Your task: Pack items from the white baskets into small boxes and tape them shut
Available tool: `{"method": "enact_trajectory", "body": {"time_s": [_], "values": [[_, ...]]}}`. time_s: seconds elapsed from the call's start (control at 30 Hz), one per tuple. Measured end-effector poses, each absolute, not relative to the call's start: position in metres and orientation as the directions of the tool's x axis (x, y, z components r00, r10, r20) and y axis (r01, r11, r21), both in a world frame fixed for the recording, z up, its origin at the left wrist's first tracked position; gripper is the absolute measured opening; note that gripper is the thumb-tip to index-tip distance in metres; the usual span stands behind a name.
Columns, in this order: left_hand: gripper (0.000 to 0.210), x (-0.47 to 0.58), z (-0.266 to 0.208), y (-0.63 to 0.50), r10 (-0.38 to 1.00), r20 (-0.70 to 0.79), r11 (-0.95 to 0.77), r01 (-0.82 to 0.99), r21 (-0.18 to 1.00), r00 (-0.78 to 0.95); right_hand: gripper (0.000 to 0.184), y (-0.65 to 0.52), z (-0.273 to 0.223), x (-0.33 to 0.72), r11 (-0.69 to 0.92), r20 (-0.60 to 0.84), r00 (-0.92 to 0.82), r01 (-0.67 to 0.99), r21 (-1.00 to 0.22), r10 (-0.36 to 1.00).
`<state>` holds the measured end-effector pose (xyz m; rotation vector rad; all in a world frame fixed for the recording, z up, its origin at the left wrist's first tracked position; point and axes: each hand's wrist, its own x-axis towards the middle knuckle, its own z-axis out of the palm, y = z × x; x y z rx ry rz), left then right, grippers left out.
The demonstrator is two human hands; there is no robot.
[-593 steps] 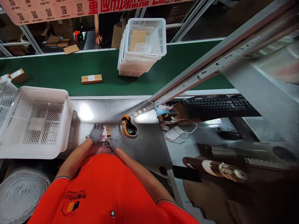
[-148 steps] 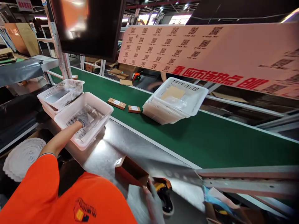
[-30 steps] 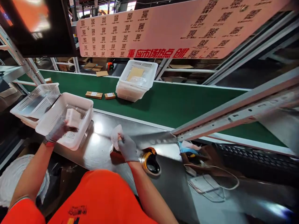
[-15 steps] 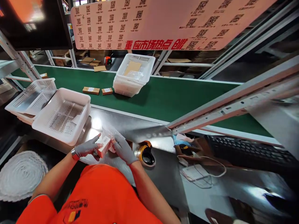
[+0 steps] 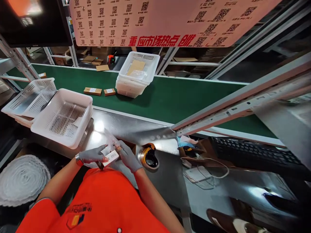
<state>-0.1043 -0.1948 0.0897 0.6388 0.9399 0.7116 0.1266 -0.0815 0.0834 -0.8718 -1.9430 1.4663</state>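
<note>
Both hands wear grey gloves and meet low in front of my orange shirt. My left hand (image 5: 93,154) is closed on a small white box (image 5: 111,158) with a printed label on its upper face. Beside the box's far end, my right hand (image 5: 128,157) pinches a piece of clear bubble wrap (image 5: 111,138), which sticks up beyond the fingers. Part of the wrap is hidden behind the hands. A tape dispenser (image 5: 148,156) with a yellow body lies just right of my right wrist.
White baskets (image 5: 36,127) stand at the left. Across the bench runs a green conveyor (image 5: 182,94), carrying two small cartons (image 5: 92,91) and stacked baskets (image 5: 119,89). A roll of plastic wrap (image 5: 23,181) is lower left. A metal post (image 5: 218,111) slants across the right, near a keyboard (image 5: 252,153).
The white box has been turned and lowered toward my shirt, its labelled face now more visible. The bubble wrap has bunched narrower by my right fingers. The view has shifted slightly.
</note>
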Motion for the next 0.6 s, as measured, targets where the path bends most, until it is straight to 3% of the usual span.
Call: {"method": "enact_trajectory", "body": {"time_s": [0.1,0.2,0.37,0.53,0.6], "values": [[0.107,-0.110,0.096,-0.196,0.779,-0.431,0.600,-0.341,0.724,0.455,0.030,-0.080,0.082,0.130,0.079,-0.073,-0.672,0.192,-0.978,0.737],[0.078,-0.112,0.097,-0.196,0.799,-0.408,0.574,-0.360,0.735,0.441,0.030,-0.081,0.082,0.134,0.121,-0.060,-0.733,0.192,-0.974,0.678],[0.068,-0.110,0.085,-0.195,0.784,-0.459,0.607,-0.361,0.708,0.418,0.039,-0.084,0.079,0.136,0.228,0.020,-0.723,0.191,-0.955,0.691],[0.064,-0.106,0.070,-0.196,0.813,-0.479,0.582,-0.462,0.669,0.331,0.030,-0.094,0.061,0.135,0.450,0.113,-0.584,0.473,-0.757,0.804],[0.061,-0.104,0.062,-0.195,0.793,-0.536,0.601,-0.522,0.606,0.290,0.035,-0.101,0.051,0.132,0.476,0.162,-0.525,0.544,-0.691,0.836]]}}
